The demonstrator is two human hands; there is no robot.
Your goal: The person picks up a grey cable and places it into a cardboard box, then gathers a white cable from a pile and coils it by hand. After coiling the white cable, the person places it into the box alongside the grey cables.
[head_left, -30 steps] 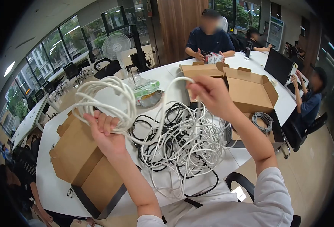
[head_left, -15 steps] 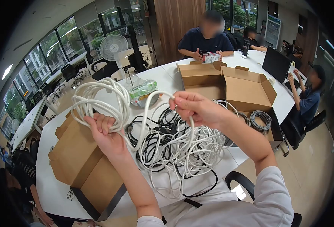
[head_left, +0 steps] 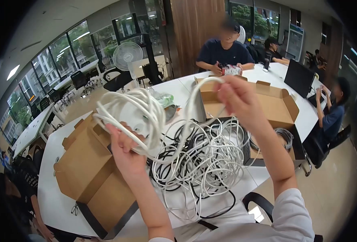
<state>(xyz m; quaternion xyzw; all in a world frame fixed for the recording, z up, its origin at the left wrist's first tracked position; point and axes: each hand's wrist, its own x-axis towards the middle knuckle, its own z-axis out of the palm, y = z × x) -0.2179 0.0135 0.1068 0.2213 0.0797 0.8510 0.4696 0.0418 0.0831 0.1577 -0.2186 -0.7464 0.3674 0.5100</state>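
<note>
A coiled bundle of white cable [head_left: 152, 117] is gripped in my left hand [head_left: 127, 151], raised over the table. My right hand [head_left: 239, 99], slightly blurred, pinches a length of the same cable, which arches across from the coil. Below both hands lies a tangled heap of white and black cables [head_left: 206, 161]. An open cardboard box [head_left: 97, 177] is left of the heap. Another open box [head_left: 277, 111] behind my right forearm holds coiled grey cable [head_left: 284, 139].
A green and clear plastic package [head_left: 163, 99] lies behind the coil. Across the white table [head_left: 178, 86], a person [head_left: 226, 52] holds a small box. Another person [head_left: 334, 105] sits at the right near a monitor [head_left: 299, 78]. A chair [head_left: 259, 201] stands close on my right.
My right hand has moved up and to the right, drawing the cable into a wider arch. My left hand and the coil have shifted right. The view has shifted slightly.
</note>
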